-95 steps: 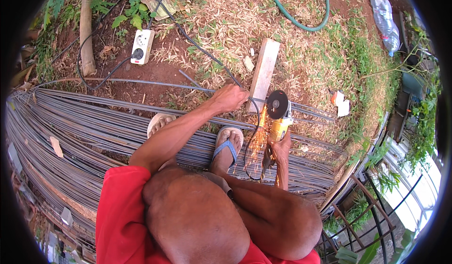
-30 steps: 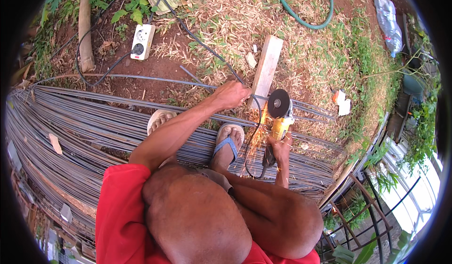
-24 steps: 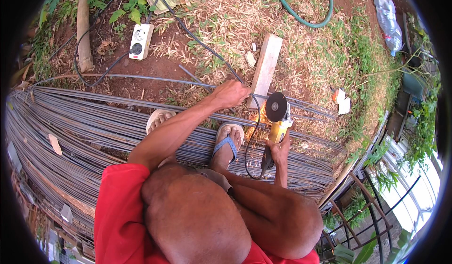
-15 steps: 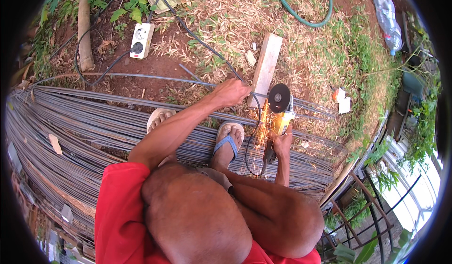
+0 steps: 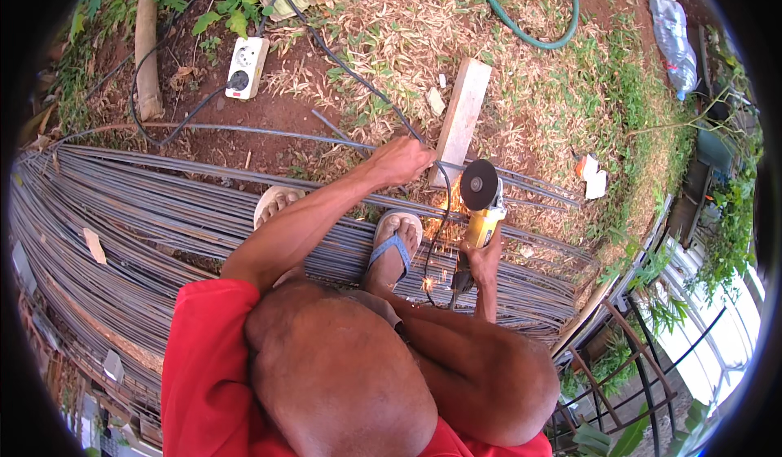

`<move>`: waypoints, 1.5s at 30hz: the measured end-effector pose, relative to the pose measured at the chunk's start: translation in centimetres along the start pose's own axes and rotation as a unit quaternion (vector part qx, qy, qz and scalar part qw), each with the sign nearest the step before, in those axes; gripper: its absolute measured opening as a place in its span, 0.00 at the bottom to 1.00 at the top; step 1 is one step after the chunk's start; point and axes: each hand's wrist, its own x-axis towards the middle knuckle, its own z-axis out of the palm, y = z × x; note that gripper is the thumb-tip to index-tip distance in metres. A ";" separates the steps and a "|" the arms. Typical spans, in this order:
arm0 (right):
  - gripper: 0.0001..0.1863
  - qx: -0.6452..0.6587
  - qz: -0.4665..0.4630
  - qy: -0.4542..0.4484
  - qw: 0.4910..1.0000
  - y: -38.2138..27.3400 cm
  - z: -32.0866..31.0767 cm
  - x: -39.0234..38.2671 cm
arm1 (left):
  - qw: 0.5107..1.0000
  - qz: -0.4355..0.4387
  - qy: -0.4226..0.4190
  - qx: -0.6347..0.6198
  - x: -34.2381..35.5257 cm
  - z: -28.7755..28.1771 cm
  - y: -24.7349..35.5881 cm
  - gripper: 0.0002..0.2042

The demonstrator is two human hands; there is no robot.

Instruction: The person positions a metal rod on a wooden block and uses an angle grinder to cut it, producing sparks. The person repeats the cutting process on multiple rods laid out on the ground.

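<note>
My right hand (image 5: 482,261) is closed round the body of a yellow angle grinder (image 5: 485,227). Its dark disc (image 5: 479,184) is close to the right of a wooden block (image 5: 461,119). Orange sparks show below the block's near end and down toward my foot. My left hand (image 5: 401,161) is wrapped round a thin steel rod (image 5: 277,133), pressed down at the block's near end; the fingers partly hide the rod. A black power cord (image 5: 342,66) passes by the left hand's knuckles and hangs down between the hands.
A large bundle of steel rods (image 5: 138,213) lies under my sandalled feet (image 5: 389,255). A white power strip (image 5: 247,66) with a plug rests on the soil near a thin trunk (image 5: 148,58). A green hose (image 5: 529,40), a plastic bottle (image 5: 673,46) and a metal frame (image 5: 631,359) are farther out.
The grinder has come slightly toward me and to the left, its disc now lower beside the block. The spark stream has thinned. My left hand stays in place.
</note>
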 end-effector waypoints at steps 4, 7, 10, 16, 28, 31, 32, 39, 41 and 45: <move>0.36 0.006 0.001 0.005 1.000 -0.3 -0.1 1.0 | 1.000 0.003 0.008 -0.004 0.1 0.6 -0.6 0.10; 0.37 0.060 0.020 0.017 0.998 -1.3 0.4 1.6 | 1.000 -0.012 -0.007 -0.004 0.2 1.1 -1.0 0.10; 0.35 0.020 -0.038 0.050 0.998 -0.6 0.5 2.0 | 0.999 -0.023 -0.023 -0.011 0.4 0.5 -0.3 0.10; 0.31 0.005 0.031 0.000 1.000 -2.1 0.0 0.3 | 1.000 0.005 0.004 -0.008 -0.5 -1.1 0.4 0.09; 0.32 0.020 -0.020 0.014 0.999 -0.3 0.1 1.8 | 1.000 -0.003 -0.011 0.000 -0.1 -0.6 0.3 0.08; 0.32 0.035 -0.006 0.010 0.999 -0.7 0.1 1.7 | 1.000 -0.002 -0.007 -0.001 -0.3 -1.1 0.7 0.08; 0.32 0.021 0.004 0.007 1.000 -1.1 0.1 1.4 | 1.000 -0.002 -0.006 -0.004 -0.4 -1.2 0.7 0.08; 0.31 0.040 0.012 0.001 0.999 -2.7 0.4 -0.6 | 1.000 0.000 -0.013 0.006 0.0 -0.1 0.0 0.08; 0.31 0.015 0.001 0.002 1.000 -2.5 0.5 0.4 | 1.000 -0.007 -0.015 0.011 0.0 0.3 -0.3 0.08; 0.30 0.010 -0.003 0.018 1.000 -1.5 0.1 1.7 | 0.999 -0.005 -0.034 0.009 0.0 -1.1 0.7 0.08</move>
